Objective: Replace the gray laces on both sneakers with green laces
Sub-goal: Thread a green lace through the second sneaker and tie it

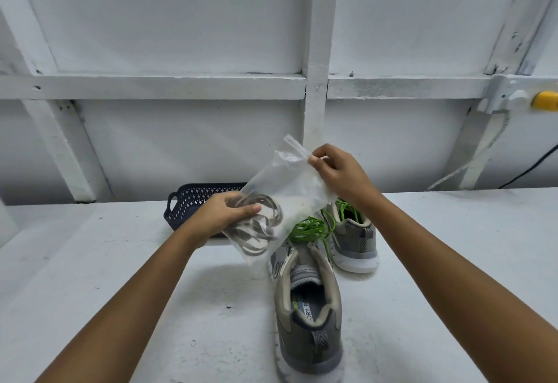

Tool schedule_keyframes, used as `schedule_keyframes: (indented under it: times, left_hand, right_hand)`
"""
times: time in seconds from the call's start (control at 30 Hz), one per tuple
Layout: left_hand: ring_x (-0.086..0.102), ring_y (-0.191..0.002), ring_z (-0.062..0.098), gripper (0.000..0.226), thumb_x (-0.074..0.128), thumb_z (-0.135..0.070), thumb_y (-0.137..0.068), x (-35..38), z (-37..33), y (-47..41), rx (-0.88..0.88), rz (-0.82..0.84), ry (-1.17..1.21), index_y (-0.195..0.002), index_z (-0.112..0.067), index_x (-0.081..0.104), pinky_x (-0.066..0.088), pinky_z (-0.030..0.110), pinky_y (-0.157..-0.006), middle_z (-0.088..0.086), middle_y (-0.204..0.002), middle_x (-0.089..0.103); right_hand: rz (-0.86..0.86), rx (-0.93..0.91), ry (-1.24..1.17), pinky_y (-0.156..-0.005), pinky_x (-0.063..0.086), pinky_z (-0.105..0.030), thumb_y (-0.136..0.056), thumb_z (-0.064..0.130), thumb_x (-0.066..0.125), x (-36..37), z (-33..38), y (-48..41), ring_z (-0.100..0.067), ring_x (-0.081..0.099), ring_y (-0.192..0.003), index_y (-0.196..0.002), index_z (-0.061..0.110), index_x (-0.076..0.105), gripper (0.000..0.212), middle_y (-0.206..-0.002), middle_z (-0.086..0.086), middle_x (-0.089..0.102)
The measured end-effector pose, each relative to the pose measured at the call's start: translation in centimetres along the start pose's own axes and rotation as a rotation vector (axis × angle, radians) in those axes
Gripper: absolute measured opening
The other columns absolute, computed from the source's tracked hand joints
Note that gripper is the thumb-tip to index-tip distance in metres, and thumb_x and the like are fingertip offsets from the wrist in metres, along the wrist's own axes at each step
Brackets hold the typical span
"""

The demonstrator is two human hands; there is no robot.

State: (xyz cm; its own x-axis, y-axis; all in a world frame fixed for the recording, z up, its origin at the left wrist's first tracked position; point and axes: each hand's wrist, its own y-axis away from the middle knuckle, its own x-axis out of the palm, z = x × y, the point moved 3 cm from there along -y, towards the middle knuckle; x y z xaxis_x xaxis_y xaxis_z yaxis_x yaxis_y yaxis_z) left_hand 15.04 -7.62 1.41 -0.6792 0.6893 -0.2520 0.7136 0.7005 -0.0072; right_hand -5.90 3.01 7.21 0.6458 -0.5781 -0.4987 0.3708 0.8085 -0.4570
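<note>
Sneaker; bag (clear) holds gray laces

White bench below the left hand, dark blue perforated basket with a loop handle on it just behind that hand, white-painted framed wall beyond, yellow object and white cable far past the right hand.

Basket, sneakers block centre; left table apparently open.

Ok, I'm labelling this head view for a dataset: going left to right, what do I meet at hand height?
In order: basket → left hand → bag → right hand.
</note>
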Motion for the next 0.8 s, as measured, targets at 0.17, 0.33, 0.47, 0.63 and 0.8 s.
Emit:
schedule_keyframes:
  times: [0.17,0.33,0.47,0.63,0.8]
  left_hand:
    - [0.067,-0.081,0.026,0.066,0.085,-0.037,-0.055,-0.5,1.0,-0.2,-0.112,-0.042,0.393,-0.112,-0.017,0.057,0.057,0.043,-0.076,0.008,-0.102,0.066]
    - [0.070,-0.079,0.025,0.061,0.062,-0.002,-0.084,-0.8,1.3,-0.4,-0.158,-0.130,0.621,-0.129,-0.031,0.032,0.059,0.041,-0.060,0.010,-0.114,0.060]
    - [0.065,-0.080,0.026,0.062,0.061,0.002,-0.086,-3.9,1.0,-1.6,-0.124,-0.296,0.233,-0.132,-0.031,0.034,0.059,0.038,-0.064,0.012,-0.104,0.054]
    - [0.058,-0.073,0.023,0.037,0.060,-0.001,-0.087,-8.9,0.9,-3.7,0.003,-0.399,-0.344,-0.113,-0.025,0.054,0.052,0.032,-0.064,0.013,-0.100,0.059]
    - [0.058,-0.086,0.027,0.035,0.055,0.000,-0.085,-11.9,3.1,-6.7,-0.013,-0.354,-0.798,-0.115,-0.017,0.061,0.048,0.031,-0.073,0.014,-0.114,0.054]
  right_hand:
    - [-0.056,0.221,-0.249,-0.034,0.035,-0.017,-0.099,0.018,0.047,0.8,-1.3,-0.2,-0.003,0.041,-0.035,-0.089,0.011,0.051,0.014,-0.065,-0.003,0.049]
    - [-0.149,0.430,-0.383,-0.037,0.049,-0.024,-0.099,0.021,0.046,2.7,-1.6,-1.3,-0.015,0.054,-0.060,-0.095,0.010,0.052,0.013,-0.079,-0.002,0.052]
    - [-0.119,0.449,-0.185,-0.063,0.054,-0.035,-0.096,0.020,0.051,5.1,-2.4,-3.5,-0.023,0.057,-0.071,-0.087,0.011,0.057,0.014,-0.083,-0.008,0.059]
    - [0.031,0.415,-0.093,-0.056,0.047,-0.030,-0.094,0.010,0.053,9.0,-1.9,-5.6,-0.022,0.054,-0.066,-0.101,0.014,0.051,0.009,-0.078,-0.008,0.055]
    - [0.168,0.207,0.207,-0.065,0.049,-0.039,-0.089,0.001,0.046,13.0,-1.5,-6.9,-0.028,0.056,-0.070,-0.111,0.013,0.052,0.026,-0.077,-0.008,0.056]
